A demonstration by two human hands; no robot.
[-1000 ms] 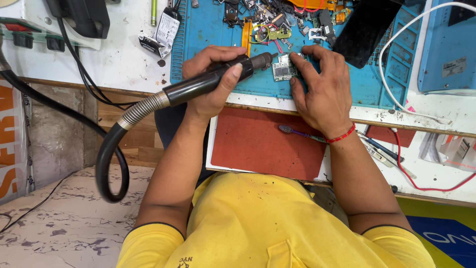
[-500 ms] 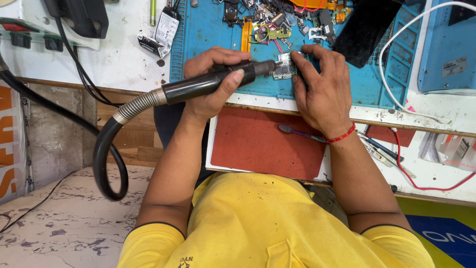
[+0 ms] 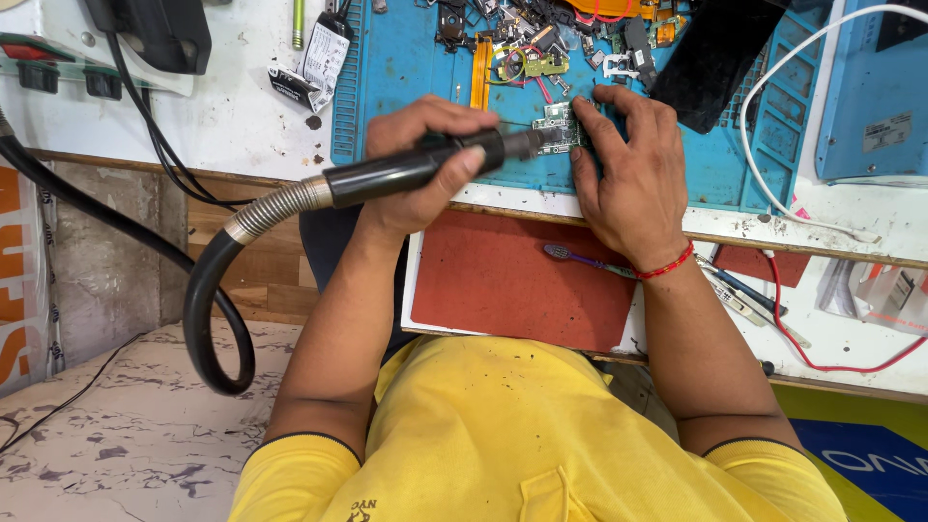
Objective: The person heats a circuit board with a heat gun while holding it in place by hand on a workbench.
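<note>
While the left hand (image 3: 425,159) grips the black hot-air wand (image 3: 416,166), nozzle at 3 o'clock onto the small green circuit board (image 3: 557,129) on the blue mat (image 3: 406,77), right hand (image 3: 628,174) fingers pin the board's 3 o'clock edge. Heating step, likely; next needs steady aim.

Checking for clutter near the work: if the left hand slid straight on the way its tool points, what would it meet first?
The left hand points its black tool rightward; first comes the small green circuit board, which the right hand touches, though depth is unclear.
</note>
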